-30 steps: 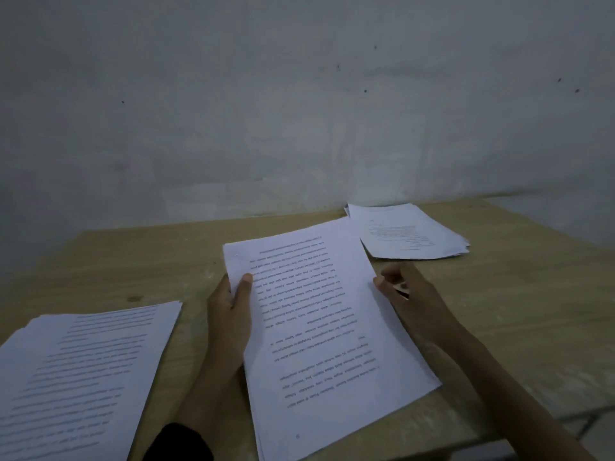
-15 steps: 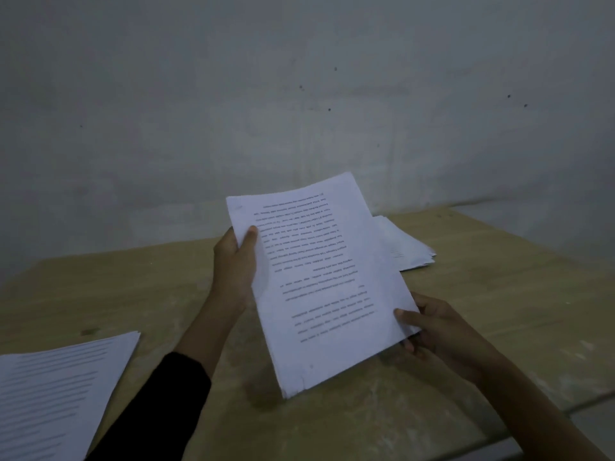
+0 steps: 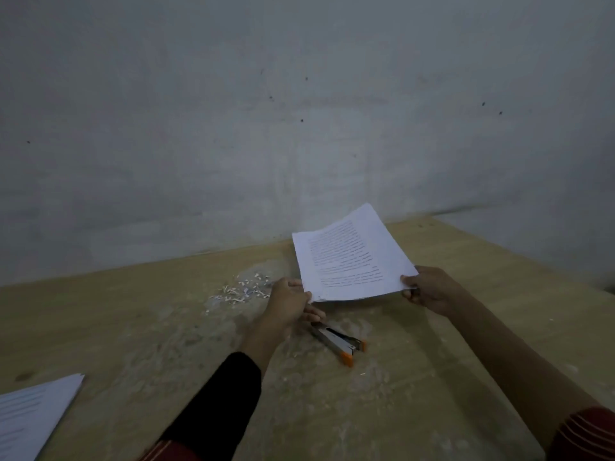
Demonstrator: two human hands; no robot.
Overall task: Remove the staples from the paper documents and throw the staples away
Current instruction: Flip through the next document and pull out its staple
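Observation:
A stack of printed paper sheets (image 3: 352,261) hangs tilted above the far right of the wooden table (image 3: 133,327). My left hand (image 3: 291,302) pinches its near left corner and my right hand (image 3: 429,289) grips its near right corner. Below the sheets, a silver stapler with orange ends (image 3: 339,342) lies on the table, just behind my left hand. A small heap of pulled staples and paper bits (image 3: 241,291) lies to the left of my left hand.
Another pile of printed sheets (image 3: 30,417) lies at the table's near left corner. A grey wall (image 3: 299,111) runs along the table's far edge. The table's right edge slants away at the far right.
Both hands carried the sheets away to the right and lowered them, with my left hand now at the near corner. The stapler and staple heap, covered before, now show.

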